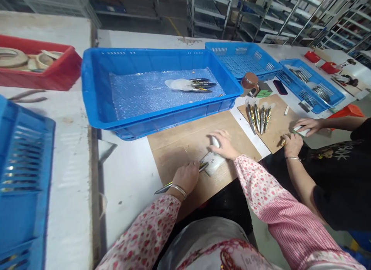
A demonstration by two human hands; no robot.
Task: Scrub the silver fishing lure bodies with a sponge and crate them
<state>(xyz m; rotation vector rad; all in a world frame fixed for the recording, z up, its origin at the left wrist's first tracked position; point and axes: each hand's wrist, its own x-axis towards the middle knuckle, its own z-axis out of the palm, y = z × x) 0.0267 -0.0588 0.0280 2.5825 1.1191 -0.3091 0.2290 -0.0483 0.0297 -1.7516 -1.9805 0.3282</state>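
Note:
My left hand (186,178) is closed around a slim dark-and-gold fishing lure (203,167), pressed low over the cardboard sheet (171,146). One end of the lure sticks out past my wrist and the other beyond my fingers. In my right hand (223,144) is a white-handled tool (215,141) with a thin metal shaft, its tip at the lure beside my left fingers. The exact kind of tip is hidden. Under the right hand lies a small clear plastic bag (214,163) with tiny metal pieces on it.
Beyond the cardboard stands a blue bin (162,125) lined with bubble wrap, holding several lures (203,85). To the right, a co-worker's hands (293,144) work near several lures (257,117) on another board. A red tray (62,74) and blue crate (26,154) are at left.

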